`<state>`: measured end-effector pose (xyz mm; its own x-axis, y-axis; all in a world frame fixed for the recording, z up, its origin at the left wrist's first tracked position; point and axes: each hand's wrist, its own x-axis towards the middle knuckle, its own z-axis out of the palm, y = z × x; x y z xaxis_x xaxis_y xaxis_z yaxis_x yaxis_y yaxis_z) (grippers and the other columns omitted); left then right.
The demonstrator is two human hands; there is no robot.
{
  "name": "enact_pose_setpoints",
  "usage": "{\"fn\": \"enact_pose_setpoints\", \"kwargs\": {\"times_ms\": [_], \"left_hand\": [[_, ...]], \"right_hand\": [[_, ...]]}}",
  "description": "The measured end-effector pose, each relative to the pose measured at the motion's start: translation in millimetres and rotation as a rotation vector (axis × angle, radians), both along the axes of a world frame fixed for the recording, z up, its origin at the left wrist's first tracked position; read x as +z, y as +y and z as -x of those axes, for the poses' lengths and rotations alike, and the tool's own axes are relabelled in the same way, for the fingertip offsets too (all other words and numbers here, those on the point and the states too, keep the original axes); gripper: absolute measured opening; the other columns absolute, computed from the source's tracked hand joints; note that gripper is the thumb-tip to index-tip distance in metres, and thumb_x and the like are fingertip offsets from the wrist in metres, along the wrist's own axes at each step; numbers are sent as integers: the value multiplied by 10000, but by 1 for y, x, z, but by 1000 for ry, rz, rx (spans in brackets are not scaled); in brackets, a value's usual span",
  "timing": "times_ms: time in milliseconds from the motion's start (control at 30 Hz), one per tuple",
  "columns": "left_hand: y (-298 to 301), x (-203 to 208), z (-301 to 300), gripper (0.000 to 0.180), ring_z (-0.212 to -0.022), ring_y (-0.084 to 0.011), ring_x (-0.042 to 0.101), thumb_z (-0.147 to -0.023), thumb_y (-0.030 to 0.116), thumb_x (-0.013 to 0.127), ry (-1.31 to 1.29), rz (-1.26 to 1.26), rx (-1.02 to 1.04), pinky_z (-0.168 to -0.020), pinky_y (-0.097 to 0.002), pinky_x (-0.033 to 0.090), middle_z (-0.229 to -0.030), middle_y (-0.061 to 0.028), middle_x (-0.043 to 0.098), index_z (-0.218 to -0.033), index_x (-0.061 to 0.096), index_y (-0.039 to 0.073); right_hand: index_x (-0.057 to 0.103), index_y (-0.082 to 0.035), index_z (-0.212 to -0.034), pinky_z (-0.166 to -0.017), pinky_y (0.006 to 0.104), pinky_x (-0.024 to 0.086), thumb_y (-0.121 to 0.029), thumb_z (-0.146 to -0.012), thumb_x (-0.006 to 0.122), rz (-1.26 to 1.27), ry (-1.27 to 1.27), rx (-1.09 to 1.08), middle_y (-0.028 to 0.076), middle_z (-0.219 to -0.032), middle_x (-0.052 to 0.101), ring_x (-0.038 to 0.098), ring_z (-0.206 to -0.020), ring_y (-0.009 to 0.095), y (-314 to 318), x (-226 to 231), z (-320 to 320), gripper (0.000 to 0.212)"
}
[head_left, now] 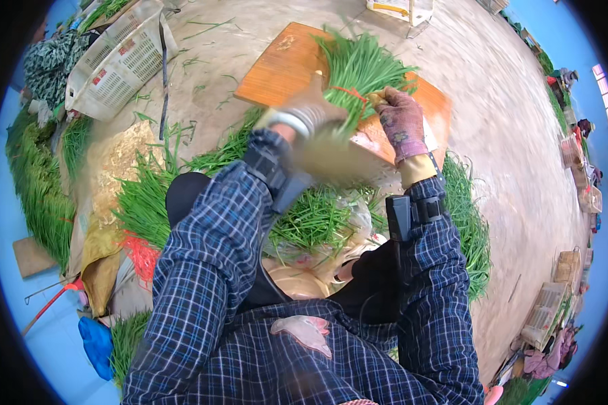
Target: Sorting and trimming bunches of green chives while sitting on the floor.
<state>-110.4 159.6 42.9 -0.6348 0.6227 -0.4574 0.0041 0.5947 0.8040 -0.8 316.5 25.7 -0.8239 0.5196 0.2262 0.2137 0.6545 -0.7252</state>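
Note:
A bundle of long green chives (365, 64) lies on a tilted orange-brown wooden board (277, 67), with a red tie (348, 92) across it. My right hand (400, 118), in a purplish glove with yellowish fingertips, is closed at the tie's right end, its fingers pinched together. Beside the bundle's left edge is my left hand (314, 111), smeared by motion, so its fingers cannot be made out. A blurred brownish shape (331, 158) shows just below it; what it is I cannot tell.
Loose chives (314, 219) heap between my legs, with more at right (469, 229) and left (145, 209). Red strings (140, 256) lie at left. A white plastic basket (118, 64) stands far left, a white stool-like frame (405, 9) ahead. People and baskets (546, 314) line the right side.

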Motion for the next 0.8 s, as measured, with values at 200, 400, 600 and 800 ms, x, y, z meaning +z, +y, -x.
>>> {"fn": "enact_pose_setpoints", "kwargs": {"times_ms": [200, 400, 600, 800], "left_hand": [[11, -2, -5, 1131, -1186, -349, 483, -604, 546, 735, 646, 425, -205, -975, -411, 400, -1301, -233, 467, -1412, 186, -24], [23, -72, -30, 1096, -1195, -352, 459, -590, 458, 773, 1077, 514, -13, -1012, -488, 296, -1314, -180, 443, -1415, 199, 21], [6, -63, -2, 1134, -1163, -317, 481, -586, 471, 785, 842, 589, -144, -959, -444, 347, -1312, -171, 449, -1424, 164, 26], [25, -69, -20, 1039, -1211, -331, 386, -657, 460, 733, 1082, 604, -89, -972, -479, 287, -1392, -183, 368, -1429, 189, 29]], "right_hand": [[650, -110, -841, -669, 408, 465, -298, -798, 638, -123, -104, -39, 151, -807, 632, 603, -802, 332, -18, -23, 14, 192], [627, -40, -821, -648, 350, 465, -173, -807, 621, 203, -33, -98, 163, -773, 630, 598, -720, 285, -46, -32, 12, 135], [604, 9, -939, -639, 250, 450, -11, -821, 587, 1156, 406, -526, 35, -900, 608, 548, -717, 121, -90, -62, -29, 121], [603, -43, -904, -503, 202, 422, -179, -913, 517, 921, 265, 8, 29, -737, 614, 534, -559, 80, -65, -33, -8, 161]]}}
